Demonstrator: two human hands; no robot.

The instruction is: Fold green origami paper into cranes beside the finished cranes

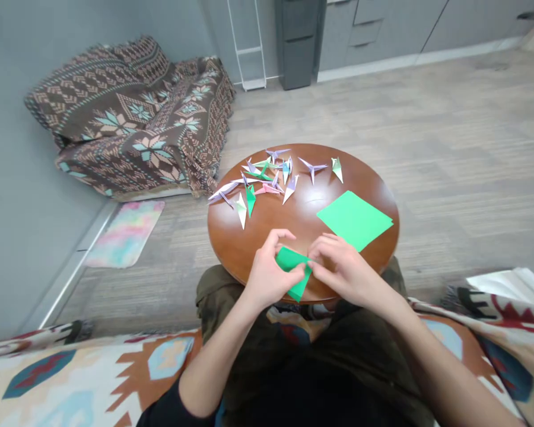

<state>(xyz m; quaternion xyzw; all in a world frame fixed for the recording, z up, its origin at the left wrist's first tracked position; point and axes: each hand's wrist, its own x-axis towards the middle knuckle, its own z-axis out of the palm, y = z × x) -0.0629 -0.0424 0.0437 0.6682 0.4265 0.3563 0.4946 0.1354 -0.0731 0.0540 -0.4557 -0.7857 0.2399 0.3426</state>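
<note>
A folded piece of green origami paper [291, 258] is held between my two hands over the near edge of the round table. My left hand [272, 268] grips its left side, with the thumb lying across the front. At the paper's right corner, my right hand [333, 261] pinches with thumb and fingertips. A lower flap of the paper hangs below my left thumb. Just beyond my right hand lies a stack of flat green paper sheets [355, 220].
Several folded paper cranes in purple, green, white and pink, including a pink crane [267, 189], cover the far left of the brown round table [231, 240]. A purple crane [312, 169] and a pale green crane [337, 169] sit farther right. A draped sofa [146, 124] stands beyond.
</note>
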